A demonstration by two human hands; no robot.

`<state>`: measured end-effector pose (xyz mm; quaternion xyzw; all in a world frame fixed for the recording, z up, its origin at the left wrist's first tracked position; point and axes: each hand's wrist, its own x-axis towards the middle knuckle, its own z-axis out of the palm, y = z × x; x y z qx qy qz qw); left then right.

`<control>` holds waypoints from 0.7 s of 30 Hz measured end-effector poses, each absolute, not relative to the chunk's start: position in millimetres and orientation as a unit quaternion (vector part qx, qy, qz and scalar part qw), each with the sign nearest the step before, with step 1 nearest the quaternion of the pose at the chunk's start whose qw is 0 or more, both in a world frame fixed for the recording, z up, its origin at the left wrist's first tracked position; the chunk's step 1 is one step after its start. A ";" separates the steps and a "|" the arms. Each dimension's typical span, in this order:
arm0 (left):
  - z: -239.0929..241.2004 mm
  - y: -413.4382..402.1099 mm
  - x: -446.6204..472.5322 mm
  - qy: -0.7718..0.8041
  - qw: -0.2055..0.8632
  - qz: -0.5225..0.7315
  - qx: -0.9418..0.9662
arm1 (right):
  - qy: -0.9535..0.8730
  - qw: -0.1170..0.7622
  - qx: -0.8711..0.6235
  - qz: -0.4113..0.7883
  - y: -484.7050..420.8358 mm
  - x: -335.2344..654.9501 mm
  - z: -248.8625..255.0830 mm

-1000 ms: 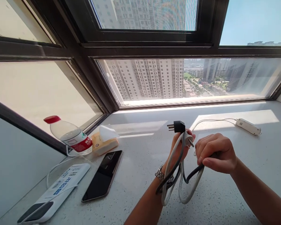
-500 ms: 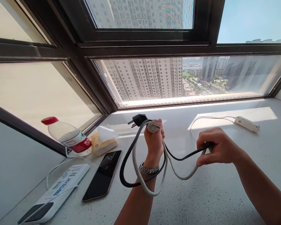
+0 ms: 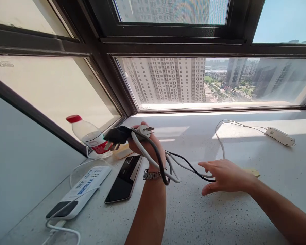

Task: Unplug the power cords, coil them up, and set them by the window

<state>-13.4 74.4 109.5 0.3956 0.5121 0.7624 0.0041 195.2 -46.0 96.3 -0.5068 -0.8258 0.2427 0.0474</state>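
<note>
**Two cords looped in left hand, right hand open**

Left of centre, the left hand grips a black cord and white cord near their plugs, loops hanging over the wrist so they stay bundled. Right hand open, fingers spread over the table; cord ends hidden under it. Yellow thing behind it unclear.

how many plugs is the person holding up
2: a black plug and a white plug, both at the left hand, black one toward the bottle. The cords' far ends are hidden under the right hand.
</note>
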 end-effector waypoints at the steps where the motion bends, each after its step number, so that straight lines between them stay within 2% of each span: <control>1: 109.8 71.9 -8.5 0.513 -0.025 0.759 0.400 | -0.820 0.094 -0.502 0.257 -48.1 187.6 93.7; 3: 108.8 64.9 5.4 0.508 -0.063 0.740 0.436 | -0.802 0.235 -0.475 0.275 -52.5 172.2 90.1; 6: 104.7 52.4 27.4 0.506 -0.062 0.674 0.534 | -0.736 0.446 -0.405 0.309 -55.8 156.0 87.0; 9: 102.3 46.6 38.2 0.520 -0.032 0.606 0.601 | -0.629 0.534 -0.345 0.448 -50.9 155.0 82.5; 12: 102.3 52.9 32.5 0.537 0.023 0.577 0.615 | -0.540 0.549 -0.305 0.560 -40.4 166.0 78.5; 18: 98.0 74.1 5.4 0.525 0.198 0.625 0.543 | -0.576 0.475 -0.344 0.570 -23.3 192.5 82.3; 21: 94.8 76.8 3.7 0.487 0.236 0.682 0.492 | -0.581 0.442 -0.335 0.596 -18.1 195.1 76.0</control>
